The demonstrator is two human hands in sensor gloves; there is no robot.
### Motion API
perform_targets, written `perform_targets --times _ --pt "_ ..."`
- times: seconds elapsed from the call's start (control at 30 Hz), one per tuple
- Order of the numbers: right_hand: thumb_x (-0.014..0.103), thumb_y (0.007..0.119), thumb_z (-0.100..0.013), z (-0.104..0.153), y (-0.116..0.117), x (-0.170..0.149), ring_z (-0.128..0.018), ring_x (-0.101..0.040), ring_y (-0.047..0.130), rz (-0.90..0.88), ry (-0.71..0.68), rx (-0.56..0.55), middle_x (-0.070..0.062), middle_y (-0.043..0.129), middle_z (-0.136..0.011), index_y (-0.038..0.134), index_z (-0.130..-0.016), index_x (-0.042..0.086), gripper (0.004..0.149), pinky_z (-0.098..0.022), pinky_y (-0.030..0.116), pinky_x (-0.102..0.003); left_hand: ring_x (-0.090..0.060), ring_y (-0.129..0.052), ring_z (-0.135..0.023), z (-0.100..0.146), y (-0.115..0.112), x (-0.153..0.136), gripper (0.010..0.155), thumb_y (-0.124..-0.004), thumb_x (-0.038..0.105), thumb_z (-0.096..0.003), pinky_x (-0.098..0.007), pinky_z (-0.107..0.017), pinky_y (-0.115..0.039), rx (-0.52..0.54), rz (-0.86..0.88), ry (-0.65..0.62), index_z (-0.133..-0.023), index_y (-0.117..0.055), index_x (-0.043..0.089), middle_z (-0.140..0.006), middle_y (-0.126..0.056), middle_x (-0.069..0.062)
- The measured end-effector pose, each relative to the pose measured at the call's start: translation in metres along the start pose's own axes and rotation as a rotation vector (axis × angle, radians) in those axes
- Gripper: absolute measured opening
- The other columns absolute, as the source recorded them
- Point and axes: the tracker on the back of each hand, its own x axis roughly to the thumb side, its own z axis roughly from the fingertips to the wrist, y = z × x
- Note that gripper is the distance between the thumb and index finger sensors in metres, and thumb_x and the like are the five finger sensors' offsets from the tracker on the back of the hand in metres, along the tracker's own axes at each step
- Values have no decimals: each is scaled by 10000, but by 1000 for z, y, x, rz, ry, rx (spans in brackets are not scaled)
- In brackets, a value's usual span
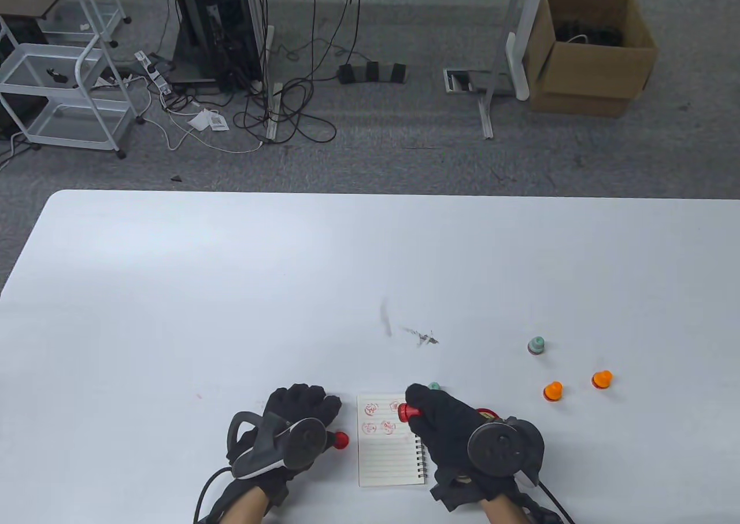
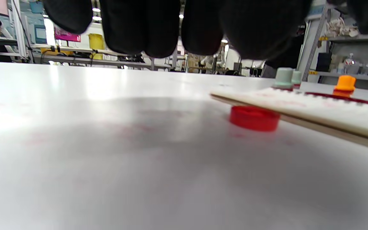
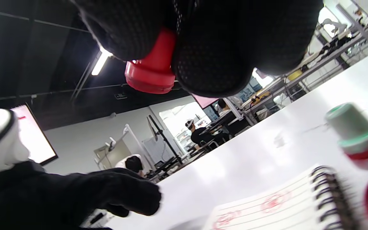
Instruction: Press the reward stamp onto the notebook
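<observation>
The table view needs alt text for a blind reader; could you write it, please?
A gloved right hand holds a red stamp over a small spiral notebook bearing four red prints. The left hand rests beside a red cap.

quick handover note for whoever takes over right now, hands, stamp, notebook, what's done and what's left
Right hand grips the red stamp, lifted above the notebook.
Left hand rests on the table, holding nothing; the red cap lies beside it, left of the notebook.
Done: four red prints on the page's top.
Left: any further print, then recap the stamp.
</observation>
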Motion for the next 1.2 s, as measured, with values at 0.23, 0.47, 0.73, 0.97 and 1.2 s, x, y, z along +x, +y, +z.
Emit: perform_targets --times 0.23,0.47,0.73,0.97,1.2 --pt "236 778 -426 -1 -3 -12 -444 -281 1011 240 45 82 -175 924 -779 770 -906 90 501 -374 859 -398 -342 -785 -992 9 7 -11 609 -799 518 -440 -589 -764 -675 74 3 34 -1008 -768 302 -1065 -765 -54" --pt "213 854 -357 -1 0 -13 -391 -258 1029 443 55 183 -160 981 -720 870 -832 127 483 -352 873 -385 -339 -796 -985 10 8 -10 599 -801 513 -441 -587 -763 -680 79 -1 29 -1000 -778 301 -1057 -777 -51" --pt "215 887 -332 -3 19 -20 -357 -269 1037 538 116 388 -155 1034 -661 922 -784 123 463 -333 883 -380 -340 -802 -979 11 7 -8 594 -797 513 -444 -584 -760 -683 77 -9 25 -997 -782 299 -1054 -782 -50" --pt "207 867 -341 -7 29 -18 -413 -273 1005 582 200 476 -128 1040 -674 905 -788 122 457 -371 867 -392 -338 -817 -967 10 5 -4 580 -789 507 -451 -580 -756 -690 59 -18 12 -992 -788 299 -1043 -796 -48" --pt "197 859 -338 -13 34 -15 -425 -267 999 623 238 526 -110 1038 -678 904 -780 127 450 -376 858 -390 -338 -826 -959 9 5 -3 569 -782 503 -457 -577 -754 -695 51 -20 11 -988 -795 299 -1039 -802 -50"
